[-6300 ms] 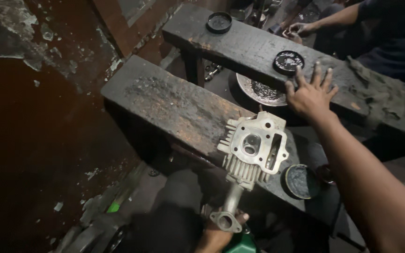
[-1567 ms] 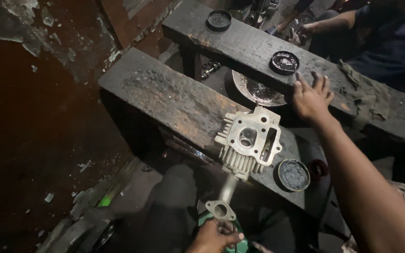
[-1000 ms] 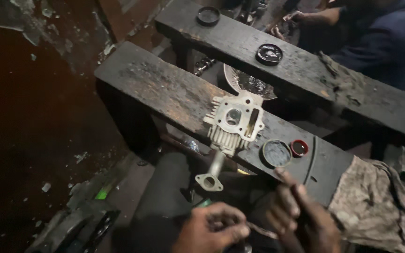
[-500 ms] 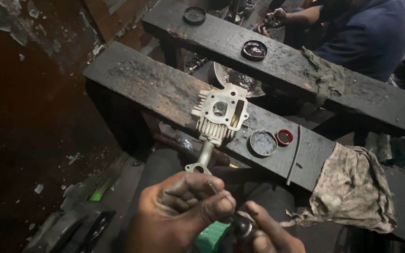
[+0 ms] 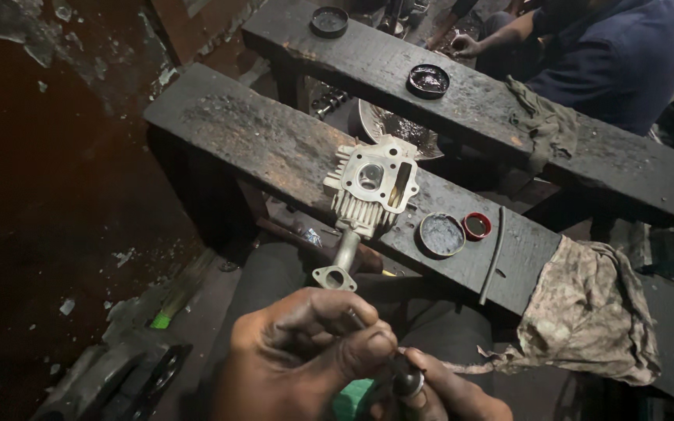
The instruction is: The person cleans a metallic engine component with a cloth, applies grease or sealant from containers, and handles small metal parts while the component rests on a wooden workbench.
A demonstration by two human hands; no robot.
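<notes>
Both my hands are low in the view, close to the camera. My left hand [image 5: 298, 355] pinches the thin stem of a small dark valve [image 5: 408, 381]. The fingers of my right hand [image 5: 450, 394] hold its round head from below. Just beyond them, a pale metal cylinder head [image 5: 372, 187] with cooling fins and an intake pipe rests on the near dark wooden bench [image 5: 259, 140], its pipe hanging over the front edge. Neither hand touches it.
A round tin of grey paste [image 5: 441, 235], a small red cap [image 5: 476, 225], a thin rod [image 5: 494, 253] and a dirty rag [image 5: 587, 312] lie on the near bench. The far bench [image 5: 602, 160] holds two dark tins [image 5: 428, 80] and a cloth [image 5: 544, 117]. A person in blue [image 5: 610, 54] sits behind.
My right hand left the far bench and came down to my left hand, which let go of the cylinder head's pipe. Both now hold the small valve. The view has tilted down.
</notes>
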